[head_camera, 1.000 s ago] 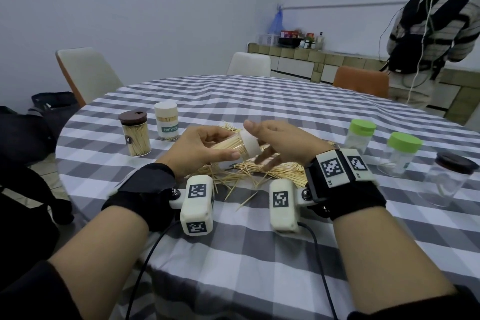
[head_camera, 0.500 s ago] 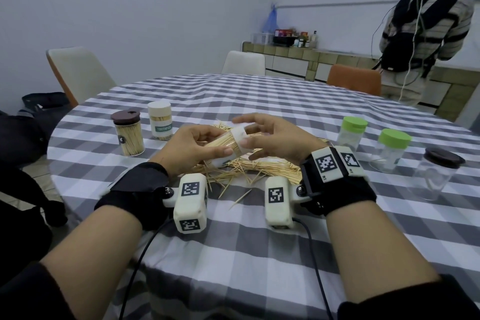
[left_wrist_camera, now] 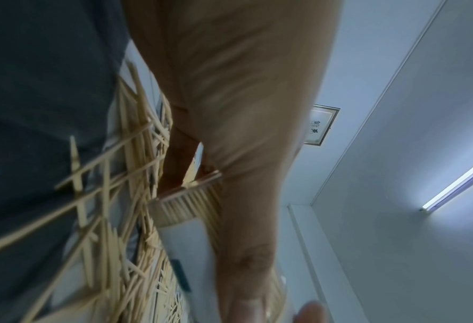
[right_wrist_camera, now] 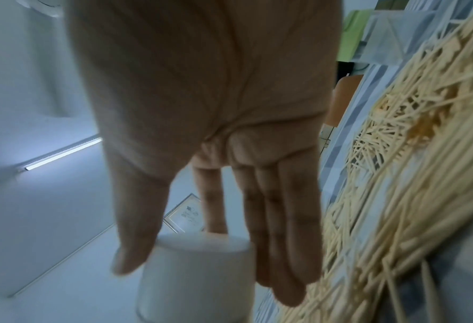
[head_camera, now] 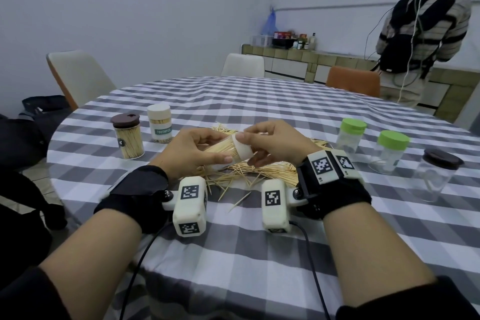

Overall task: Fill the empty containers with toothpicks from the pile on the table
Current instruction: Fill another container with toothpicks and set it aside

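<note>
Above the toothpick pile [head_camera: 259, 163], both hands meet around one small container [head_camera: 228, 149] held tilted on its side in the air. The left hand [head_camera: 192, 150] wraps the clear body, which is packed with toothpicks, its fingers [head_camera: 207, 138] curled over the top and the thumb underneath. The right hand [head_camera: 272, 143] is at the white cap [head_camera: 242, 147]; in the right wrist view the thumb and forefinger touch opposite sides of the cap [right_wrist_camera: 199, 273] while the other three fingers [right_wrist_camera: 279, 251] hang straight and close together beside it. Whether the cap is fully seated cannot be told.

The pile lies loose on the checked tabletop [head_camera: 259, 254] just beneath the hands, with a few stray sticks scattered toward the near edge. To the left of the pile stand two filled containers, well apart from the hands: a brown-lidded jar [head_camera: 128, 139] and a white-lidded jar [head_camera: 159, 123] with a "TOOTHPICK" label. To the right stand three clear ones that look empty: two green-lidded jars [head_camera: 349, 135] [head_camera: 389, 150] and a dark-lidded jar [head_camera: 436, 176] nearest the edge.

Chairs [head_camera: 78, 75] ring the far side of the tabletop, and another person [head_camera: 420, 34] in a striped top stands at the back right beside a tiled counter [head_camera: 298, 60].
</note>
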